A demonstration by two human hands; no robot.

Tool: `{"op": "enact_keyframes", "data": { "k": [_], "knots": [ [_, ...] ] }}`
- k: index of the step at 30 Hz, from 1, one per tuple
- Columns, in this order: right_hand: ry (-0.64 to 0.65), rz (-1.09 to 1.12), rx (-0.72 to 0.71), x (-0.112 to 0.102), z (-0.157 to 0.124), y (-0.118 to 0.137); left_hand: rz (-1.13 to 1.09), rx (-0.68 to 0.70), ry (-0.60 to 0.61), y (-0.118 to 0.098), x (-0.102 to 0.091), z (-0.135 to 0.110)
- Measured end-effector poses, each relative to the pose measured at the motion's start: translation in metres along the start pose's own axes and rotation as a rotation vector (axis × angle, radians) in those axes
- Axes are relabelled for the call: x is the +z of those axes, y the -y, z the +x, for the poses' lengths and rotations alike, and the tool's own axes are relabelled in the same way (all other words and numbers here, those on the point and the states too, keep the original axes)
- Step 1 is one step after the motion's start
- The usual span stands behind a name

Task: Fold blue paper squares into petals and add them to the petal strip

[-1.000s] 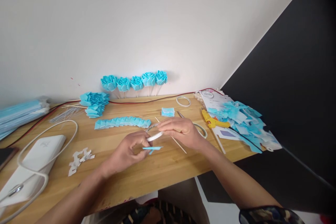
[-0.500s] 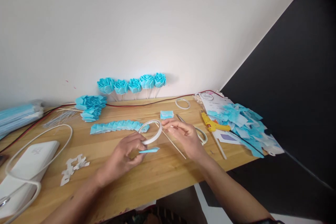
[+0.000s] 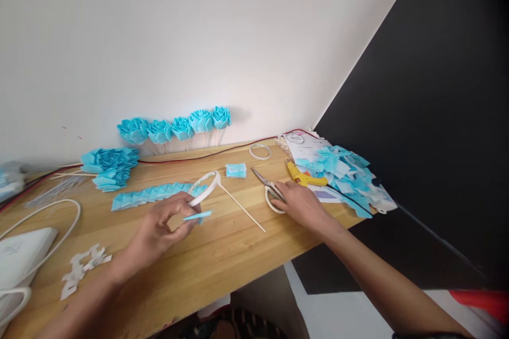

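My left hand (image 3: 159,230) is closed in a pinch on a white roll of tape (image 3: 204,187) and a small folded blue piece (image 3: 198,216), held just above the wooden table (image 3: 222,254). To the right, my right hand (image 3: 303,202) rests on the white-handled scissors (image 3: 269,188) lying on the table, fingers curled over the handle loops. A thin wooden skewer (image 3: 242,208) lies between the hands.
A pleated blue strip (image 3: 151,193) lies behind my left hand. Blue paper roses (image 3: 175,128) lean on the wall, more (image 3: 108,164) lie at left. A yellow glue gun (image 3: 304,176), blue scraps (image 3: 338,167), another tape ring (image 3: 260,151), white scraps (image 3: 81,267) and a white device (image 3: 18,249) surround them.
My right hand let go of the tape end and moved right onto the scissors. The left hand kept the tape roll and blue piece; the view shifted right.
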State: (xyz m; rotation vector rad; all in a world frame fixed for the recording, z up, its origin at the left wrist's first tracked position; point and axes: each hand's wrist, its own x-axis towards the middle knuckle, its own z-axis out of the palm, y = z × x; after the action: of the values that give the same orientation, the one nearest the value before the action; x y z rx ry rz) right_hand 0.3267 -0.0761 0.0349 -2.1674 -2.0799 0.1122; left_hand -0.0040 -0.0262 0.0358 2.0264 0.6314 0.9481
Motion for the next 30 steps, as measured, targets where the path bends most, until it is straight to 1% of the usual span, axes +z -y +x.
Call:
{"op": "enact_keyframes", "data": {
  "k": [3, 6, 8, 10, 11, 13, 17, 20, 22, 25, 27, 30],
  "knots": [
    [-0.005, 0.007, 0.04, 0.007, 0.006, 0.0, -0.153, -0.103, -0.041, -0.001, -0.003, 0.004],
    [0.009, 0.166, 0.041, -0.001, 0.008, -0.007, -0.276, -0.237, -0.121, 0.002, -0.004, 0.002],
    [0.105, 0.719, 0.105, -0.009, 0.002, -0.01, -0.354, -0.266, -0.175, 0.006, -0.005, -0.001],
    [0.187, 1.218, 0.108, -0.015, -0.009, -0.006, -0.412, -0.282, -0.198, 0.011, -0.006, -0.006],
    [0.244, 1.398, 0.074, -0.016, -0.016, -0.001, -0.443, -0.278, -0.199, 0.013, -0.006, -0.007],
    [0.378, 1.614, -0.013, -0.014, -0.03, 0.018, -0.492, -0.271, -0.188, 0.016, -0.006, -0.01],
    [0.597, 1.785, -0.042, -0.006, -0.052, 0.061, -0.529, -0.27, -0.138, 0.016, -0.005, -0.012],
    [0.677, 1.866, -0.156, 0.003, -0.062, 0.08, -0.541, -0.26, -0.115, 0.015, -0.006, -0.013],
    [0.701, 1.903, -0.228, 0.01, -0.066, 0.084, -0.53, -0.251, -0.114, 0.016, -0.006, -0.013],
    [0.709, 1.954, -0.271, 0.016, -0.069, 0.086, -0.498, -0.246, -0.114, 0.017, -0.007, -0.013],
    [0.716, 1.966, -0.274, 0.014, -0.067, 0.087, -0.491, -0.25, -0.1, 0.017, -0.008, -0.014],
    [0.773, 1.954, -0.273, 0.005, -0.062, 0.089, -0.504, -0.257, -0.076, 0.016, -0.009, -0.014]
  ]
}}
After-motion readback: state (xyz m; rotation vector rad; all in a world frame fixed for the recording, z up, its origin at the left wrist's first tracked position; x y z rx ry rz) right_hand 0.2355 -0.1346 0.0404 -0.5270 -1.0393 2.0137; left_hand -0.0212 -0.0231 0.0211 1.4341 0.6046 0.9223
